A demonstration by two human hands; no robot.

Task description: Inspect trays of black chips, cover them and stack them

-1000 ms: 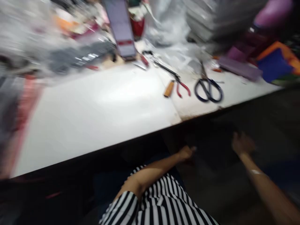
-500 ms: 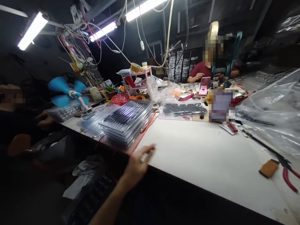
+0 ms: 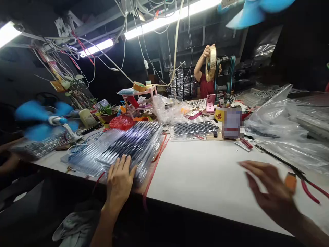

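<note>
My left hand lies with spread fingers on the front edge of a stack of clear plastic trays that hold dark rods. My right hand hovers over the right part of the white table, blurred, its thumb and fingers apart with nothing between them. Close by it are an orange-brown block and long pliers with red handles. Farther back on the table rests a flat clear pack of dark rods.
A blue fan spins at the left, near another person's hands. Clear plastic sheeting covers the right side. Behind are a pink rack, a yellow cup and a person in red holding a tape roll. Cables hang overhead.
My left hand has moved left onto the tray stack and its fingers have spread. My right hand has come into view. The person at the back has raised an arm to the roll.
</note>
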